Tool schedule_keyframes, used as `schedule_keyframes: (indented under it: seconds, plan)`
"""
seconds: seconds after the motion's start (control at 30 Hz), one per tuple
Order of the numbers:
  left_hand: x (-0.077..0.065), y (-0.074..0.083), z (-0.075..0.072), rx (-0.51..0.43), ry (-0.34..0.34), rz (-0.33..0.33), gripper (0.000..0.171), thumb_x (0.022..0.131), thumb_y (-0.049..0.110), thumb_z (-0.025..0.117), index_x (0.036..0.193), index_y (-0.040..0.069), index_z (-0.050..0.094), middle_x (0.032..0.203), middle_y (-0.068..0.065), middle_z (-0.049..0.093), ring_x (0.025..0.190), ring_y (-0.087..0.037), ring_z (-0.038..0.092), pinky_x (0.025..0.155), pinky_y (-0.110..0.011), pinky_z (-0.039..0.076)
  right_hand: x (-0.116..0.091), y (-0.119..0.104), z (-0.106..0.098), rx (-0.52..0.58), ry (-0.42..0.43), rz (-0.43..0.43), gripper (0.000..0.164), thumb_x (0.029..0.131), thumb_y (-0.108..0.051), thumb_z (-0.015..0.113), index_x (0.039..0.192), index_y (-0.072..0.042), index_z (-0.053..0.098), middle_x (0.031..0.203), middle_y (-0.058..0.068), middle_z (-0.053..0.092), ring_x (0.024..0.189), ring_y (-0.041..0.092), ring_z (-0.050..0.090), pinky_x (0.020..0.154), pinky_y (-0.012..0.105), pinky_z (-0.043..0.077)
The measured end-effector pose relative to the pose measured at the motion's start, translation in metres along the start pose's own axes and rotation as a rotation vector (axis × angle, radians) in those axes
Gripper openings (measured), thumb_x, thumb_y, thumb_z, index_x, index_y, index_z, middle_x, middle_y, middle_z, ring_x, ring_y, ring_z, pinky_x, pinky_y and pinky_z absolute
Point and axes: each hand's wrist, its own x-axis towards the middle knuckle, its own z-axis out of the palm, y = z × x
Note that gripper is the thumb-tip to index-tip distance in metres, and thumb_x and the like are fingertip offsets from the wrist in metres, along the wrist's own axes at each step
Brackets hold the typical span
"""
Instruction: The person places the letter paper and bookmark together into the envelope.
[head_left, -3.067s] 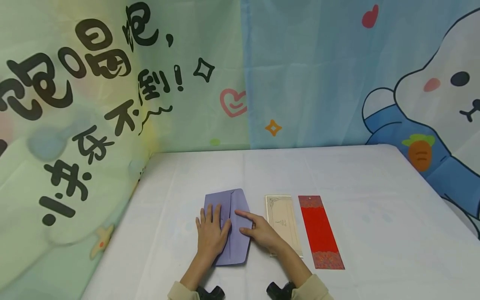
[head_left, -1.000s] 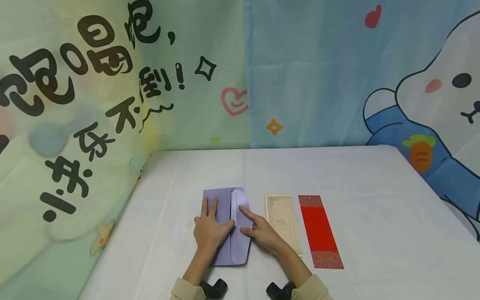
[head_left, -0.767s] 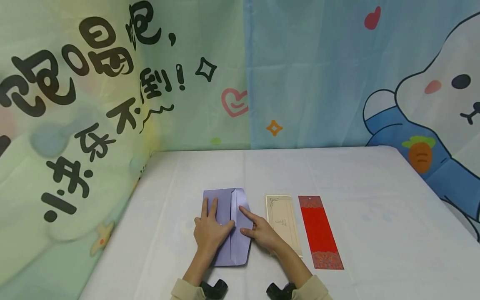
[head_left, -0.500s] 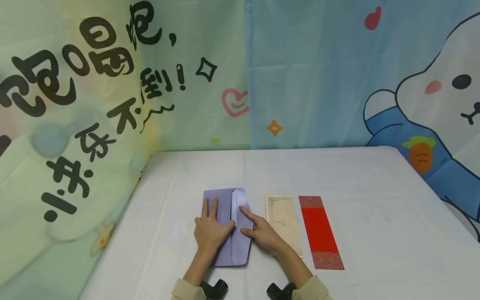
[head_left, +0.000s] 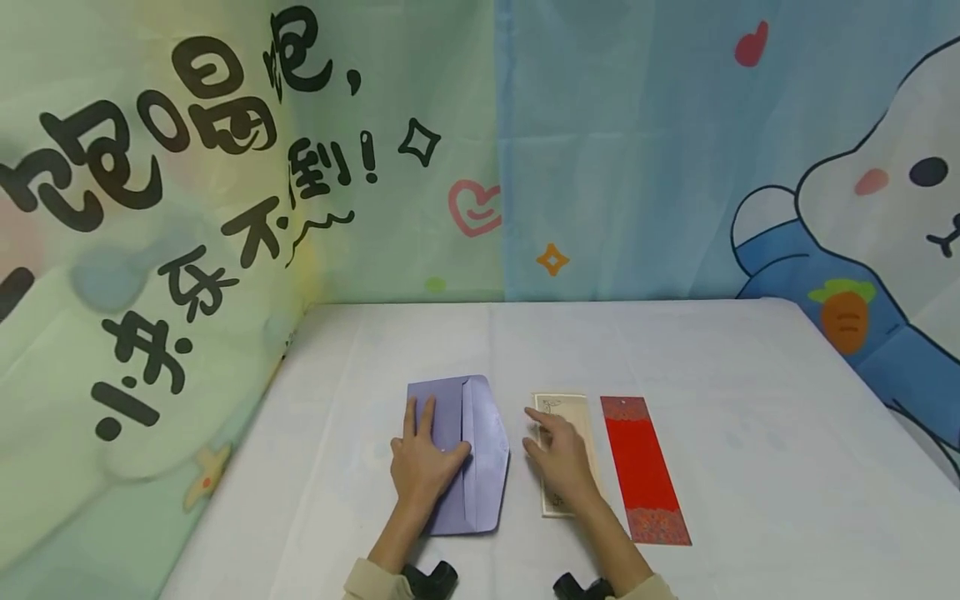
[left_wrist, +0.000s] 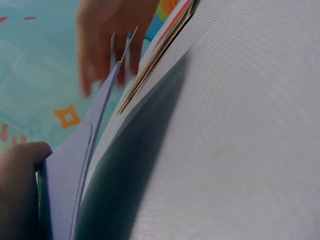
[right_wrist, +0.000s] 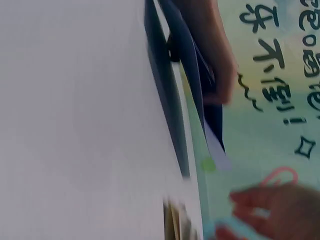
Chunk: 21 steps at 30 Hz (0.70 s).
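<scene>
A lavender paper envelope [head_left: 486, 467] lies on the white table, its opening edge running lengthwise and its flap spread to the right. My left hand [head_left: 422, 467] rests on the envelope's left part, two fingers extended and the thumb reaching the opening edge. In the left wrist view the envelope [left_wrist: 75, 175] stands up beside the thumb. My right hand [head_left: 564, 460] hovers over a cream card [head_left: 561, 406] with fine printed ornament, fingers loosely bent and holding nothing. The right wrist view shows that hand blurred. The right hand covers much of the card.
Right of the card lies a long red strip [head_left: 645, 467] with patterned ends. White cloth covers the table [head_left: 750, 400]. A printed curtain [head_left: 637, 150] hangs behind and along the left side. Black wrist devices [head_left: 431, 578] show at the bottom edge.
My right hand has let go of the envelope's flap and moved right, over the cream card. The left hand shifted slightly earlier and now stays on the envelope. The head view has tilted a little.
</scene>
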Motion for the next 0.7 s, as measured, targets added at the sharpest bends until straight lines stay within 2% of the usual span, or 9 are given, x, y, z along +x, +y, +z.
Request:
schedule_keyframes:
  seconds: [0.07,0.13,0.27,0.33,0.47,0.7]
  plan:
    - [0.0,0.001,0.001,-0.012,0.005,0.005,0.086,0.058,0.049,0.067,0.137,0.024,0.046,0.146,-0.005,0.032,0.072,-0.03,0.045,0.045,-0.034,0.037,0.001,0.01,-0.011,-0.141,0.082,0.021,0.045,0.079,-0.009,0.066,0.123,-0.003,0.058,0.122,0.019,0.053,0.111,0.033,0.047,0.091,0.049,0.038]
    - [0.0,0.001,0.001,-0.013,0.013,0.009,0.086,0.057,0.048,0.067,0.137,0.024,0.047,0.146,-0.005,0.033,0.071,-0.03,0.045,0.045,-0.034,0.036,0.0,0.02,-0.019,-0.237,0.11,0.062,0.052,0.08,-0.017,0.066,0.128,-0.002,0.054,0.131,0.021,0.046,0.121,0.035,0.037,0.096,0.052,0.031]
    - [-0.001,-0.001,0.002,-0.01,0.035,0.011,0.086,0.055,0.048,0.068,0.136,0.023,0.048,0.145,-0.006,0.035,0.07,-0.029,0.044,0.044,-0.033,0.035,-0.002,0.036,-0.024,-0.327,0.059,0.083,0.072,0.08,-0.027,0.067,0.138,0.003,0.038,0.142,0.028,0.029,0.133,0.041,0.019,0.104,0.054,0.016]
    - [-0.002,-0.003,0.003,-0.009,0.028,0.01,0.086,0.055,0.047,0.068,0.136,0.023,0.048,0.145,-0.006,0.034,0.07,-0.029,0.045,0.045,-0.033,0.035,-0.003,0.041,-0.022,-0.351,0.043,0.078,0.077,0.079,-0.03,0.068,0.139,0.005,0.033,0.143,0.03,0.025,0.134,0.042,0.014,0.106,0.053,0.011]
    - [-0.003,-0.003,0.003,0.0,0.006,0.004,0.086,0.057,0.049,0.067,0.137,0.024,0.046,0.147,-0.004,0.032,0.071,-0.03,0.045,0.045,-0.033,0.035,-0.004,0.047,-0.019,-0.389,0.043,0.059,0.077,0.08,-0.03,0.067,0.139,0.006,0.033,0.143,0.029,0.026,0.135,0.04,0.016,0.108,0.049,0.006]
    - [-0.001,-0.002,0.002,0.019,0.004,0.011,0.086,0.058,0.05,0.066,0.138,0.025,0.045,0.147,-0.003,0.031,0.072,-0.029,0.045,0.045,-0.033,0.035,-0.004,0.048,-0.017,-0.405,0.077,0.017,0.069,0.082,-0.026,0.066,0.136,0.005,0.038,0.141,0.028,0.032,0.133,0.039,0.023,0.107,0.051,0.007]
